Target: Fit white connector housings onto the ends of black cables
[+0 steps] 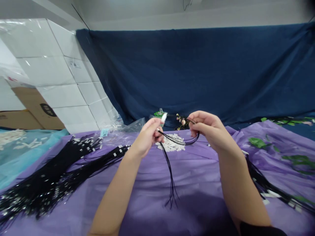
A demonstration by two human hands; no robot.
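At the frame's centre, the left hand (149,136) pinches thin black cords (169,170), a white tab (164,117) at its thumb tip; the right hand (205,126) grips their looped end. Loosened fingers could let strands slip unevenly. White pieces (173,143) lie heaped behind on the purple-covered desk (197,190); larger cord bundles (49,173) spread lower left.

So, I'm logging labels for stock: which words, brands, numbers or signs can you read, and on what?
No text reads clearly.
Brown cardboard box: dark oval mark, lettering too blurred to read.
White carton: small print, too blurred.
Light-blue tag: dark marks, too small.
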